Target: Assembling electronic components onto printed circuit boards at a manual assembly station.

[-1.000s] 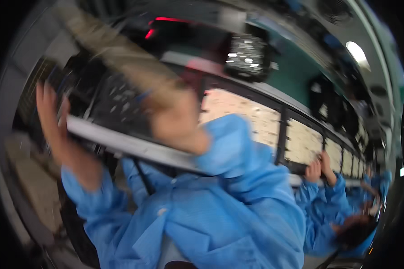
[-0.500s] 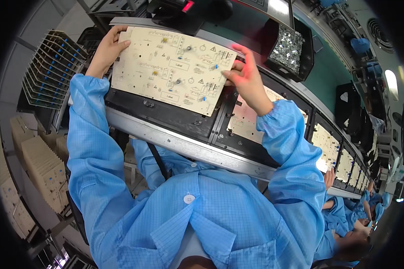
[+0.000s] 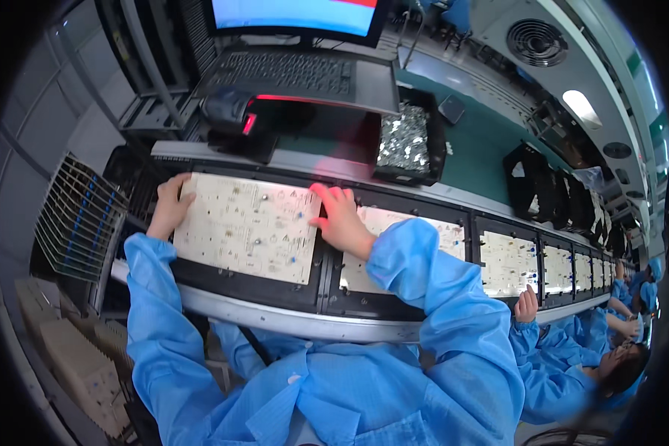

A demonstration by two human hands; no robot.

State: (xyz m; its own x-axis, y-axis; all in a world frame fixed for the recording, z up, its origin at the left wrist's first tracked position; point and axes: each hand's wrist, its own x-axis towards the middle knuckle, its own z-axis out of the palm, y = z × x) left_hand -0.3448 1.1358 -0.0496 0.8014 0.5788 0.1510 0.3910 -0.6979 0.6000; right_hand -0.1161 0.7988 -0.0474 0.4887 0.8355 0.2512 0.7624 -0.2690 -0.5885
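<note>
A cream circuit board [image 3: 238, 230] with small parts and printed outlines lies over a black carrier frame [image 3: 297, 295] on the line in front of me. Curled at the board's upper left corner, my left hand [image 3: 171, 206] grips its edge, with the thumb on the top face. My right hand [image 3: 343, 223] holds the upper right edge, thumb and fingertips apart along it. Just right of this hand, a second cream board [image 3: 368, 276] sits in the neighbouring carrier, partly hidden by my right sleeve.
Behind the line stand a keyboard [image 3: 282, 73], a monitor [image 3: 293, 16], a scanner with a red light [image 3: 227, 108] and a black bin of small shiny parts [image 3: 404, 141]. A rack of boards [image 3: 82, 219] is at left. Rightward, a co-worker's hand [image 3: 526, 305] is near another board [image 3: 508, 260].
Both hands have lowered the circuit board from a tilted, raised position down onto the carrier. The view has tilted up, bringing the keyboard and monitor into sight.
</note>
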